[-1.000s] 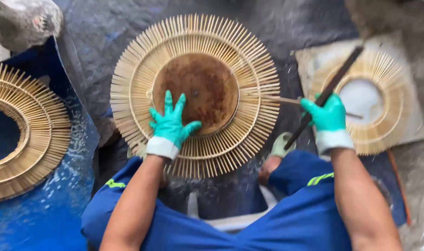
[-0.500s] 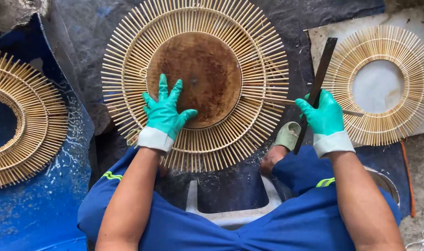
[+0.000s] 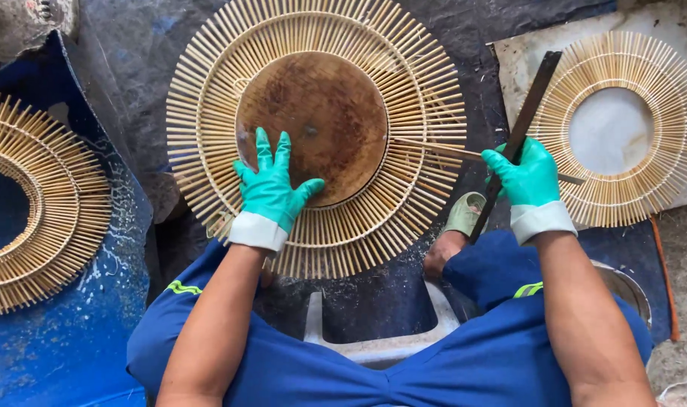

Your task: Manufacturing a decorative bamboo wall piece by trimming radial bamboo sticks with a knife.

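Hidden: the stick frame (image 3: 317,128) runs off the top edge; its lower rim is covered by the left hand (image 3: 272,192) and wrist; a second frame (image 3: 27,203) is cut by the left edge
Hard to tell: where the thin stick (image 3: 449,151) ends under the right hand (image 3: 528,181)
Left hand: green glove, fingers spread flat on the brown disc (image 3: 313,124) and the ring of sticks, gripping nothing
Right hand: green glove, fingers closed round a dark flat bar (image 3: 520,132) that slants up towards the top right
Frame: round, pale thin sticks fanned like rays between two hoops, lying on the dark mat (image 3: 479,83) in front of the knees
Disc: rough, stained brown, at the frame's centre
Third frame (image 3: 615,128): smaller, pale centre, on a board at the right edge
Sandal (image 3: 464,215): pale green, just beside the bar's lower end
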